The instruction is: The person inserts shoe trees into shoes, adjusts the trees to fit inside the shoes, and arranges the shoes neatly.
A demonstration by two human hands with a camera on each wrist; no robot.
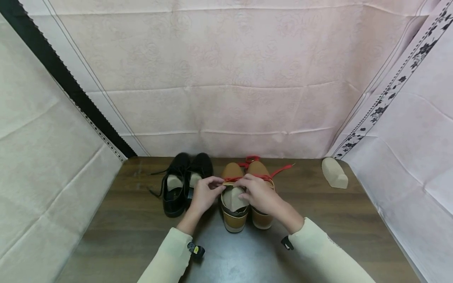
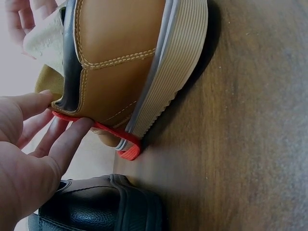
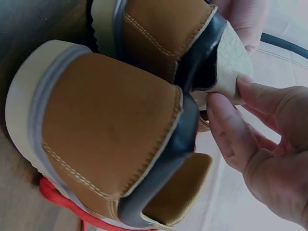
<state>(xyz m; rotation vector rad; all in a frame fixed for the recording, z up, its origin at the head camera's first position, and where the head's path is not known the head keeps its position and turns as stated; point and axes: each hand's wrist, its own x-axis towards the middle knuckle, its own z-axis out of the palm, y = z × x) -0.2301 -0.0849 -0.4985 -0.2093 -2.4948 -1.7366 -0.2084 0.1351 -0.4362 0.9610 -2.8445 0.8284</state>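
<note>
A pair of tan shoes (image 1: 232, 222) with red laces (image 1: 283, 169) stands side by side. In the left one's opening sits a pale shoe insert (image 1: 233, 199), its lower part hidden inside. My left hand (image 1: 204, 193) pinches that shoe's front collar edge. In the left wrist view its thumb lies by the yellowish tongue (image 2: 49, 82), with fingers at the red lace (image 2: 103, 127). From the right, my right hand (image 1: 261, 193) reaches across the other tan shoe (image 3: 106, 120). Its thumb and forefinger pinch the edge of the pale shoe insert (image 3: 233, 60).
Black shoes (image 1: 175, 206) stand to the left, pale inserts showing in both and loose laces beside them. A separate pale block (image 1: 334, 173) lies at the far right of the wooden surface (image 1: 134, 236). Light cloth (image 1: 226, 59) hangs behind.
</note>
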